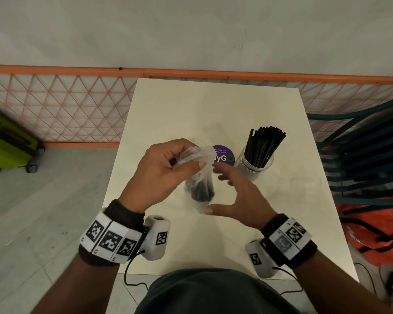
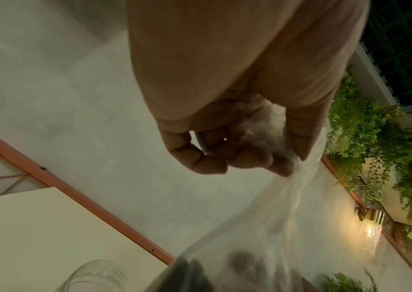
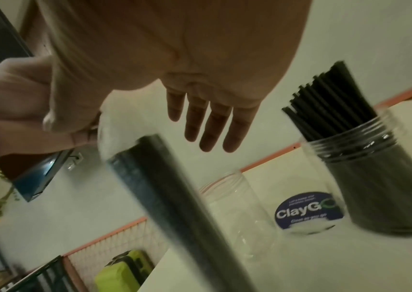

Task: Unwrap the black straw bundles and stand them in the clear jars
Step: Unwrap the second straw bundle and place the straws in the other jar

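Observation:
My left hand (image 1: 186, 164) pinches the bunched top of a clear plastic wrap (image 1: 196, 155) and holds it above the table. Inside the wrap hangs a bundle of black straws (image 1: 200, 188), blurred in the right wrist view (image 3: 165, 187). My right hand (image 1: 222, 191) is open beside the bundle, fingers spread, with the thumb tip at the wrap's lower end. An empty clear jar (image 3: 235, 213) stands behind the bundle, mostly hidden by my left hand in the head view. To the right, a second clear jar (image 1: 256, 164) holds loose black straws standing upright.
The white table (image 1: 213, 105) carries a round purple sticker (image 1: 224, 156) between the jars. A teal slatted chair (image 1: 368, 155) and an orange bag (image 1: 372, 234) stand to the right. On the floor to the left is a green suitcase (image 1: 7, 141), against an orange mesh fence (image 1: 55, 105).

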A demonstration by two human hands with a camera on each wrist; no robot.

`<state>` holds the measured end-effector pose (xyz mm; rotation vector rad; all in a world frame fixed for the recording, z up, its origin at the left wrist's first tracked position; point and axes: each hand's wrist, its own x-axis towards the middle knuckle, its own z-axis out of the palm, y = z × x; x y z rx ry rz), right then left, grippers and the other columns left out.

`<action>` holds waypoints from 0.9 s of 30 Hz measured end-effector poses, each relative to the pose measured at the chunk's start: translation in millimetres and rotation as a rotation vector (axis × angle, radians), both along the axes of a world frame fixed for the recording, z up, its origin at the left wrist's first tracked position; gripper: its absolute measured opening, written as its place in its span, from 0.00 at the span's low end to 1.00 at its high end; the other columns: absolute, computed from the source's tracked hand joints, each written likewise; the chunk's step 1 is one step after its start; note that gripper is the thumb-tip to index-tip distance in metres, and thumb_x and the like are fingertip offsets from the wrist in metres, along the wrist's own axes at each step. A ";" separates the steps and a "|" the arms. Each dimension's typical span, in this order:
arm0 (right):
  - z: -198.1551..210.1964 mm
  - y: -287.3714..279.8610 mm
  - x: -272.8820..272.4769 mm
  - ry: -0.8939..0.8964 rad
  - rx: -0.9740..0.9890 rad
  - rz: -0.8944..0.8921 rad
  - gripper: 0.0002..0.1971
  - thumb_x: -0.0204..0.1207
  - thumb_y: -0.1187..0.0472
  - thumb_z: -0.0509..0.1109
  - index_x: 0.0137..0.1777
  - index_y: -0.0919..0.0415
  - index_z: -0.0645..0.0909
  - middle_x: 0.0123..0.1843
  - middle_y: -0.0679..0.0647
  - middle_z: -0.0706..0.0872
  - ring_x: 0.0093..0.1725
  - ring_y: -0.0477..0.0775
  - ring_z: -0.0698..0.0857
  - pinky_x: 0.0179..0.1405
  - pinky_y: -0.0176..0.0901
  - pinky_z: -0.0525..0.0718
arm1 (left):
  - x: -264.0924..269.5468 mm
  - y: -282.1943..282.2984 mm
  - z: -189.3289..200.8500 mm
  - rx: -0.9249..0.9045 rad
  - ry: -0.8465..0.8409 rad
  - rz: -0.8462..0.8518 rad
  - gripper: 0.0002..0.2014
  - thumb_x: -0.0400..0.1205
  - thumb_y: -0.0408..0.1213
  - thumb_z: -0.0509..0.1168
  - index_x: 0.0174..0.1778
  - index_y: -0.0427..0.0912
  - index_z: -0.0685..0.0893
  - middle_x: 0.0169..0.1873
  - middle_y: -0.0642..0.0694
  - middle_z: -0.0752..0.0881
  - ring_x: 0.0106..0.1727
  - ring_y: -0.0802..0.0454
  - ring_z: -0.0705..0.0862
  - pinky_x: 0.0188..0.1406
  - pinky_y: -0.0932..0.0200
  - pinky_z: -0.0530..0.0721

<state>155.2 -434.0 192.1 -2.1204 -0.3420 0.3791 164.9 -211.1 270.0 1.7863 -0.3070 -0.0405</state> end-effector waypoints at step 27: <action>-74.5 4.6 -7.4 0.112 -0.110 -0.073 0.34 0.66 0.42 0.81 0.71 0.39 0.72 0.58 0.28 0.82 0.57 0.34 0.83 0.59 0.43 0.86 | -49.1 -1.1 -151.4 0.261 0.533 0.214 0.24 0.71 0.59 0.77 0.61 0.54 0.86 0.50 0.65 0.86 0.53 0.74 0.85 0.41 0.78 0.77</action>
